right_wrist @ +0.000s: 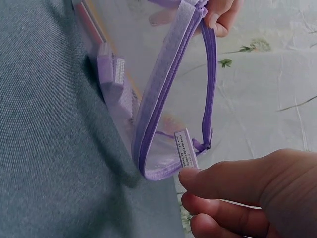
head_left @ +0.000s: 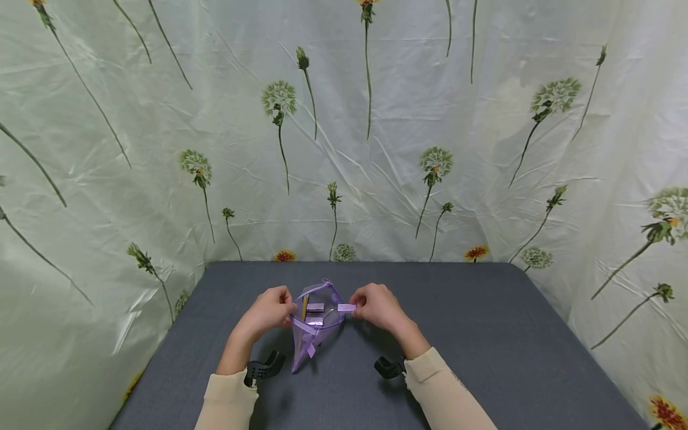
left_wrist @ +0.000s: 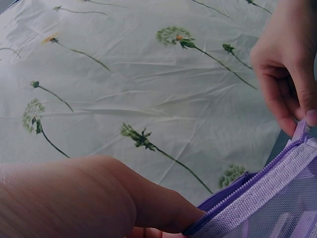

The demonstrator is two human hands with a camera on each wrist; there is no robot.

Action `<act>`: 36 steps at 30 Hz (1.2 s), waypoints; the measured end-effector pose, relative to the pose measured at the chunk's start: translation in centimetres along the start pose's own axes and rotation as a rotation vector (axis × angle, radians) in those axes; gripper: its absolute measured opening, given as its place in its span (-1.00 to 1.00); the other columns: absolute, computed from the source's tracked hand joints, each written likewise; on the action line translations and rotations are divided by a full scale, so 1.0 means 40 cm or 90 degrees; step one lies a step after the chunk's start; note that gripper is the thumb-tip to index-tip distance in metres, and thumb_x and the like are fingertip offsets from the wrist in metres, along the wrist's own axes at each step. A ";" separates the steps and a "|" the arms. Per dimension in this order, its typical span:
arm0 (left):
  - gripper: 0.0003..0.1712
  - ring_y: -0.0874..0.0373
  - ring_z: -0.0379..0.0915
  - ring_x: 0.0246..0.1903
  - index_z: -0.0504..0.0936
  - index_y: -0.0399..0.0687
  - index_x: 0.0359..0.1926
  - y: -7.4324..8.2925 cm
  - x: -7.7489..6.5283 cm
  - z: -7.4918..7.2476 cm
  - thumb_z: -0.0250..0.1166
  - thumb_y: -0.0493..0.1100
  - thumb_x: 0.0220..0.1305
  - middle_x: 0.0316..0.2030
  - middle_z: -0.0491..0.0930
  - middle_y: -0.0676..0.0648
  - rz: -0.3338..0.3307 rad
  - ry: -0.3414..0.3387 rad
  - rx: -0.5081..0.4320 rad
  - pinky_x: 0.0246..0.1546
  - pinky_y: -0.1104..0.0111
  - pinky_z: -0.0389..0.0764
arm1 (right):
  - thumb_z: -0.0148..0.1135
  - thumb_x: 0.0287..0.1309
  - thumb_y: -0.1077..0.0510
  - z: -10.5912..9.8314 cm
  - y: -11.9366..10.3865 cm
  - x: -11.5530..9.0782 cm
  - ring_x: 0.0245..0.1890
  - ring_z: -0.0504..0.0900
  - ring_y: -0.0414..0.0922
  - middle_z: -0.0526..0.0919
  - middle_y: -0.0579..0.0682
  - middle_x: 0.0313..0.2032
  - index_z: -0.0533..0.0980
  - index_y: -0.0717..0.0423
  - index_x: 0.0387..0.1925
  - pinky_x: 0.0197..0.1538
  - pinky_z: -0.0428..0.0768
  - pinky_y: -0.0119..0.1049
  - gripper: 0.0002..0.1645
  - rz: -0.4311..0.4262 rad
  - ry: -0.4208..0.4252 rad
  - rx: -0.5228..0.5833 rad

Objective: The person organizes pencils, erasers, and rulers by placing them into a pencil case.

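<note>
A purple mesh zip pouch stands propped up over the dark table, its zip undone and its mouth facing up. My left hand pinches the left edge of the mouth between thumb and fingers. At the opposite side, my right hand pinches one end of a small light-purple eraser with a printed label. The eraser's free end overlaps the pouch opening. Through the mesh show other purple blocks of similar look and a yellow pencil. In the left wrist view, the purple zip runs from under my left thumb.
The dark grey table spreads around the pouch. Behind it hangs a pale curtain printed with dandelions, meeting the table's back edge. A black wrist mount sits below each hand, close to the pouch on the left.
</note>
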State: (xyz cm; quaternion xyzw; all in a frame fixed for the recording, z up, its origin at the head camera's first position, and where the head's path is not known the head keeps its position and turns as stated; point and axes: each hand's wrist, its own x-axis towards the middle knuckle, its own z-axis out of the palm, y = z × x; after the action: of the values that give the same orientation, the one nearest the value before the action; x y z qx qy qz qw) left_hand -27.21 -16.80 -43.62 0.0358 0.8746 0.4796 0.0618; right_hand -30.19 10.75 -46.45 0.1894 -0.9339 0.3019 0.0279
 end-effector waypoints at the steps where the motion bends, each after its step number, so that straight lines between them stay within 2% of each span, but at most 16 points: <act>1: -0.85 0.06 0.46 -0.50 0.43 -0.19 -0.41 0.000 0.000 0.000 0.25 -0.33 0.27 -0.48 0.42 -0.12 0.000 0.000 0.000 -0.43 0.23 0.61 | 0.49 -0.04 0.22 0.000 -0.003 0.001 -0.55 0.51 -0.28 0.58 -0.31 -0.56 0.74 -0.06 -0.33 -0.45 0.47 -0.27 -0.83 -0.004 0.001 -0.001; 9: -0.84 0.06 0.46 -0.50 0.43 -0.19 -0.41 -0.001 -0.002 0.000 0.25 -0.33 0.27 -0.48 0.42 -0.12 0.002 0.002 0.001 -0.43 0.22 0.61 | 0.49 -0.13 0.23 0.011 -0.028 0.012 -0.55 0.50 -0.30 0.58 -0.32 -0.57 0.74 -0.06 -0.35 -0.44 0.46 -0.28 -0.79 -0.031 0.007 -0.020; 15: -0.84 0.06 0.47 -0.51 0.44 -0.19 -0.41 0.001 -0.003 -0.001 0.25 -0.32 0.27 -0.48 0.43 -0.12 0.001 0.003 0.010 -0.46 0.26 0.57 | 0.46 -0.12 0.22 0.022 -0.047 0.022 -0.53 0.50 -0.32 0.57 -0.32 -0.56 0.75 -0.02 -0.32 -0.43 0.47 -0.31 -0.78 -0.057 0.008 -0.038; 36: -0.84 0.07 0.48 -0.51 0.45 -0.18 -0.40 -0.004 0.004 -0.001 0.27 -0.30 0.27 -0.47 0.45 -0.12 0.005 0.001 0.022 -0.48 0.28 0.56 | 0.51 -0.09 0.16 0.052 -0.116 0.056 -0.53 0.52 -0.32 0.60 -0.32 -0.54 0.76 -0.03 -0.30 -0.42 0.49 -0.31 -0.79 -0.037 -0.011 -0.066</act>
State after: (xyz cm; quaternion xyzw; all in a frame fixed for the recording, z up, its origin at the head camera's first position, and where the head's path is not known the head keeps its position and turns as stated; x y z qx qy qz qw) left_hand -27.37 -16.91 -43.73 0.0397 0.8826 0.4648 0.0583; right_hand -30.42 5.35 -45.20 0.2173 -0.9426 0.2506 0.0387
